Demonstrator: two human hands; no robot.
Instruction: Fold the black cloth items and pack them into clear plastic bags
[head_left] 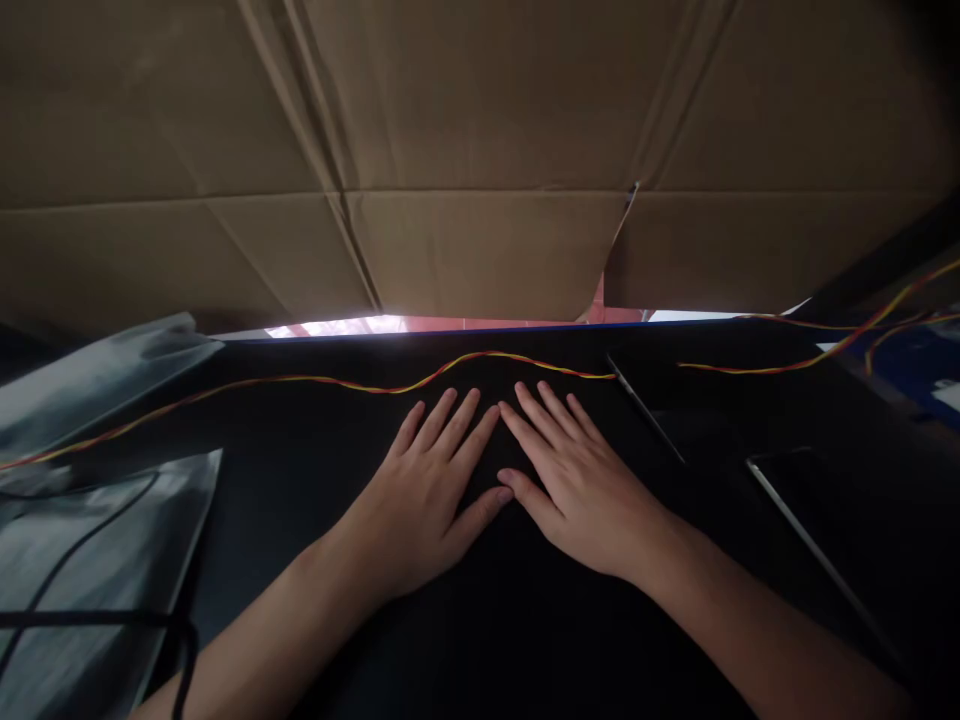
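Left hand (424,490) and right hand (577,480) flat, palms down, fingers spread, grip released, thumbs touching, on matte black bench (480,620), just short of thin twisted red-yellow wire (337,381) beneath creased cardboard (480,150).

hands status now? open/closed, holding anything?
Left hand: open, flat on the black surface, holding nothing.
Right hand: open, flat on the black surface beside it, holding nothing.

A creased cardboard wall (480,150) is rising behind the dark desk (480,620). Bright light is entering through a narrow gap (337,326) beneath the cardboard, leaving the foreground dim.
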